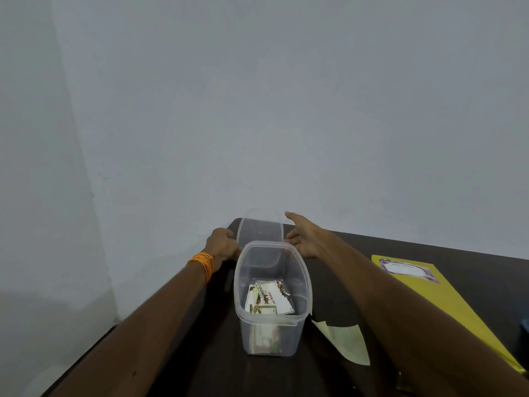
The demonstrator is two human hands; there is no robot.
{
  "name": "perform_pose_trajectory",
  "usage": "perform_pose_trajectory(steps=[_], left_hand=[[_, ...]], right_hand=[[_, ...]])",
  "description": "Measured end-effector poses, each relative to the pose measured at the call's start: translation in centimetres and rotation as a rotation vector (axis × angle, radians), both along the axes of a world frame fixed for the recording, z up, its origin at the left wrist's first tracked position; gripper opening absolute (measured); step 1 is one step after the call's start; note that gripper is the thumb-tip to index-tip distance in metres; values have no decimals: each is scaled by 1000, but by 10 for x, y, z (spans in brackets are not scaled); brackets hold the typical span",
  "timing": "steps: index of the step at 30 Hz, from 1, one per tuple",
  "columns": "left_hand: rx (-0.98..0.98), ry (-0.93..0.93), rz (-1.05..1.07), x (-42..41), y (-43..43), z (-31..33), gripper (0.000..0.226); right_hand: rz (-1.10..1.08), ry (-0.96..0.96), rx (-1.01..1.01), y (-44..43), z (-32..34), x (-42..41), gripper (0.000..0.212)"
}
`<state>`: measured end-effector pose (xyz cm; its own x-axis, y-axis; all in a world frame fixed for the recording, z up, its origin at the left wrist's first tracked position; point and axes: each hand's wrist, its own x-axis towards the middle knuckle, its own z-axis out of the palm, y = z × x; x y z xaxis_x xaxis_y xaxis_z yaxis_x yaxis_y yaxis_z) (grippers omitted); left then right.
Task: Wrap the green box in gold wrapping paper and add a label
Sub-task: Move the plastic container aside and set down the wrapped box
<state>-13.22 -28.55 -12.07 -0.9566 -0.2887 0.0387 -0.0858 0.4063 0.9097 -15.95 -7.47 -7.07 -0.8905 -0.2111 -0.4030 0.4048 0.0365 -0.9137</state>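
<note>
While the left hand (223, 245) gripped the clear plastic lid (260, 232), the right hand (304, 239) spread open beside it. Printed cards (269, 300) lay in the rounded translucent tub (289, 338); right of it lay the gold-wrapped box (446, 299).

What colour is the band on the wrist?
Orange. The band shows best in the head view, which is the only one.

Dark brown table (357, 253) set in a corner of plain grey-white walls (286, 110). Centre: tall clear plastic tub (237, 285), open & upright, w/ printed cards (269, 299) lying in the bottom. Clear flat plastic lid (260, 232) just beyond it, at the far table edge. Near right of tub: pale cream paper scrap (347, 342), flat on the table. Right edge of view: dark blue object (524, 333), mostly cut off.
</note>
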Motion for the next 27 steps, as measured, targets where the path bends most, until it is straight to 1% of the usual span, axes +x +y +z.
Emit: perform_pose_trajectory(steps=[2,4,6,8,9,10,11,13,15,17,18,21,24,27], left_hand=[[126,14,-55,6,6,12,29],[278,76,-78,17,14,30,26],[465,163,-74,28,20,46,19],[668,224,-73,43,22,62,20],[736,243,-69,50,23,66,20],[739,259,-55,56,24,69,18],[717,275,-35,64,26,72,13],[596,293,13,80,28,73,2],[472,284,34,93,26,67,11],[368,256,49,108,24,59,5],[325,253,59,115,24,55,0],[200,255,83,133,30,49,9],[98,245,87,144,38,49,11],[-50,242,97,147,45,48,14]], right_hand=[[-23,19,-75,2,9,2,78],[-64,58,-100,5,19,6,68],[-114,124,-184,6,28,16,57],[-191,208,-297,5,34,27,34],[-222,242,-325,5,35,34,21],[-234,264,-319,5,35,39,10],[-231,289,-281,6,35,48,3],[-223,349,-189,6,29,66,13],[-223,450,-29,8,21,86,24],[-247,557,172,10,13,104,37],[-263,604,231,12,11,112,40],[-283,720,378,12,8,131,30],[-262,743,507,11,5,148,14],[-264,778,607,9,-7,153,13]])
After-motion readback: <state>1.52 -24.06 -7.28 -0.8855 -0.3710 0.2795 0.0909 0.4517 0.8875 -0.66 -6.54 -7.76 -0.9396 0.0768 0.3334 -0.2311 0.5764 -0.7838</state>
